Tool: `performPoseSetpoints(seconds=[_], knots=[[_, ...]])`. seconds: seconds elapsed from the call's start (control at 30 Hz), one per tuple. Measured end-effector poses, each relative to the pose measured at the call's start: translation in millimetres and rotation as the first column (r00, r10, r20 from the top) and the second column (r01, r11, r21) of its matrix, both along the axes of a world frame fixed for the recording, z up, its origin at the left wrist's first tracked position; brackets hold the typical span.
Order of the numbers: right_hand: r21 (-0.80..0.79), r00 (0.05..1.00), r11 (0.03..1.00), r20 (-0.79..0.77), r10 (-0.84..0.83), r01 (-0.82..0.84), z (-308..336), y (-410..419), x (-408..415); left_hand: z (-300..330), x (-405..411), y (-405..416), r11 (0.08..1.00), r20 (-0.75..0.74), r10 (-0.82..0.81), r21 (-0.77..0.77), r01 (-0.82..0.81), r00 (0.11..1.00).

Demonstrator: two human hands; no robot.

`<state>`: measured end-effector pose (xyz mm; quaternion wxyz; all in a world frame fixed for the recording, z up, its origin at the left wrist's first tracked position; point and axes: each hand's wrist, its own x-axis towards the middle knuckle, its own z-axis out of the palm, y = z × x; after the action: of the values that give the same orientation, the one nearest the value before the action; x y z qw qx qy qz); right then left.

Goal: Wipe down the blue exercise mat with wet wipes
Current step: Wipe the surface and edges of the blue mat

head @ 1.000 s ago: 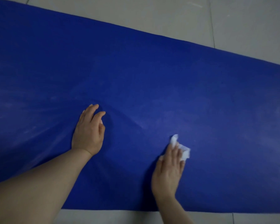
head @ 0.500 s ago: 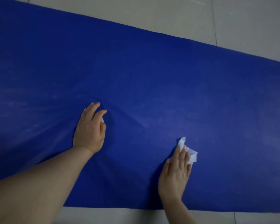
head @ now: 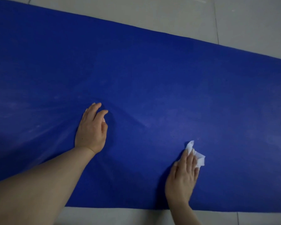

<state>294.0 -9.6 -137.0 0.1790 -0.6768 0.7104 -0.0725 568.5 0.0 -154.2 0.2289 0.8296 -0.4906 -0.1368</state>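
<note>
The blue exercise mat (head: 152, 75) lies flat across the floor and fills most of the view. My right hand (head: 182, 177) presses a crumpled white wet wipe (head: 199, 157) onto the mat near its front edge, with the wipe sticking out past my fingertips. My left hand (head: 92, 129) rests palm down on the mat to the left of centre, fingers curled, and the mat wrinkles slightly around it. A small white bit shows by its thumb; I cannot tell what it is.
Pale grey floor tiles (head: 169, 18) run along the mat's far edge, and a strip of tile (head: 120, 216) shows below the near edge. Faint pale streaks mark the mat's left part (head: 15, 108).
My right hand has slid the wipe to the right and slightly toward me along the mat. My left hand has stayed in place.
</note>
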Motion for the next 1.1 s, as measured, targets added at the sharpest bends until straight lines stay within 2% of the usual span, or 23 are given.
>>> performPoseSetpoints(seconds=[0.1, 0.2, 0.27, 0.33, 0.4, 0.47, 0.53, 0.6, 0.7, 0.73, 0.8, 0.93, 1.1], knots=[[-0.051, 0.990, 0.988, -0.002, 0.144, -0.143, 3, 28, 29, 1, -1, 0, 1.000, -0.001, -0.001, -0.006, 0.001, 1.000], [-0.018, 0.935, 0.935, -0.021, 0.355, -0.356, 3, 56, 50, 1, 0, 0, 1.000, 0.000, 0.003, -0.007, -0.003, 1.000], [-0.035, 0.901, 0.900, -0.005, 0.434, -0.434, 5, 55, 48, 1, 0, 0, 1.000, -0.002, 0.002, -0.003, -0.002, 1.000], [-0.074, 0.928, 0.926, 0.019, 0.372, -0.370, 6, 41, 32, 2, 0, 0, 1.000, -0.006, 0.004, -0.003, -0.004, 1.000], [-0.086, 0.980, 0.977, 0.021, 0.200, -0.198, 7, 27, 11, 2, -1, 0, 1.000, -0.010, 0.006, -0.010, -0.006, 1.000], [-0.034, 0.997, 0.996, 0.019, 0.079, -0.078, 6, 21, -1, 2, -1, 0, 1.000, -0.019, 0.011, -0.011, -0.011, 1.000], [0.000, 1.000, 1.000, -0.002, 0.026, -0.026, 4, 25, 7, 1, -1, -1, 1.000, -0.028, 0.016, -0.007, -0.016, 0.999], [0.008, 0.995, 0.995, -0.007, 0.102, -0.102, 5, 32, 29, 2, -1, 0, 1.000, -0.031, 0.016, -0.006, -0.016, 0.999], [0.006, 0.933, 0.933, 0.014, 0.361, -0.361, 6, 43, 53, 3, -1, 0, 1.000, -0.026, 0.008, -0.009, -0.008, 1.000], [-0.014, 0.916, 0.916, 0.018, 0.401, -0.401, 6, 41, 52, 4, -1, 0, 1.000, -0.027, 0.008, -0.009, -0.008, 1.000], [-0.046, 0.939, 0.938, 0.010, 0.344, -0.343, 4, 27, 37, 4, -1, -1, 1.000, -0.034, 0.012, -0.004, -0.012, 0.999], [-0.023, 0.999, 0.999, 0.008, 0.047, -0.047, 0, 7, 5, 4, -1, -1, 1.000, -0.034, 0.008, -0.008, -0.008, 0.999], [0.024, 1.000, 1.000, 0.019, 0.012, -0.013, -2, 6, 9, 8, -3, -2, 0.999, -0.030, 0.034, 0.008, -0.034, 0.999]])
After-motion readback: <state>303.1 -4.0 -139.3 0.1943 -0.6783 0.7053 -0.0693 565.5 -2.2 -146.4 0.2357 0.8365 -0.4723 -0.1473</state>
